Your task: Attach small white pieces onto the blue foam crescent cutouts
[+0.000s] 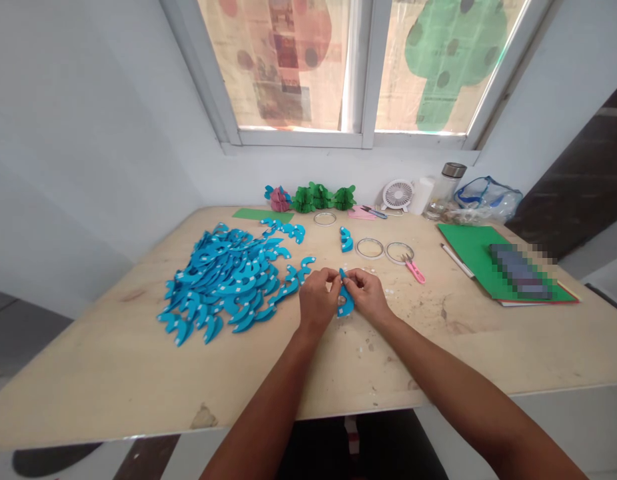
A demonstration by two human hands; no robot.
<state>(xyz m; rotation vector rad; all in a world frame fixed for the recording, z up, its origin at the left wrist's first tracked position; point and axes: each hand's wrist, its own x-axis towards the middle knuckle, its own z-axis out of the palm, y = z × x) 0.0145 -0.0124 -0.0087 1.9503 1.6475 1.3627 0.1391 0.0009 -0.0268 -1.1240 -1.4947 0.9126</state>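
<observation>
Over the middle of the wooden table, my left hand (pixel 319 300) and my right hand (pixel 366 293) meet at a blue paper cutout (pixel 345 308). The fingertips of both pinch its upper end, while its curved lower part with a white square hangs below. Left of my hands lies a large heap of blue curved cutouts (pixel 223 273), many marked with small white squares. Just beyond my hands sits another blue cutout (pixel 346 240). Two rolls of tape, one nearer (pixel 369 249) and one farther right (pixel 399 253), lie to the right, with pink-handled snips (pixel 414 268) against the second.
Along the wall stand green paper ornaments (pixel 318 197), a pink and blue one (pixel 278 199), a small white fan (pixel 398 195) and a glass bottle (pixel 444 190). Green sheets (pixel 468 247) with a blurred phone-like object and a pen (pixel 457 260) lie right. The table edge (pixel 268 421) runs in front.
</observation>
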